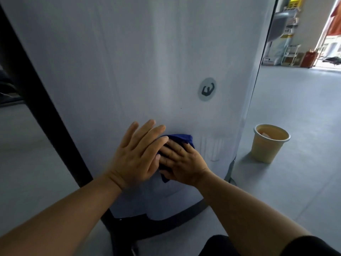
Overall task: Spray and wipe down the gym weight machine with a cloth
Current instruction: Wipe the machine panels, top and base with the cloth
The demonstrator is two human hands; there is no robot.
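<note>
The weight machine's white curved cover panel (129, 61) fills most of the view, with a round grey logo sticker (207, 89) on it. A dark blue cloth (181, 138) is pressed flat against the lower part of the panel. My right hand (181, 161) lies on the cloth, fingers spread and pointing up-left. My left hand (136, 154) rests partly over the right hand's fingers and the cloth's left edge, fingers extended. Most of the cloth is hidden under both hands. Wet drip streaks (212, 148) show on the panel right of the cloth. No spray bottle is in view.
A black slanted frame bar (36, 100) runs along the panel's left side, and a dark base (156, 224) curves below it. A tan bucket (270, 143) stands on the grey floor (295, 108) to the right. Shelving and boxes (289, 54) stand far back right by a doorway.
</note>
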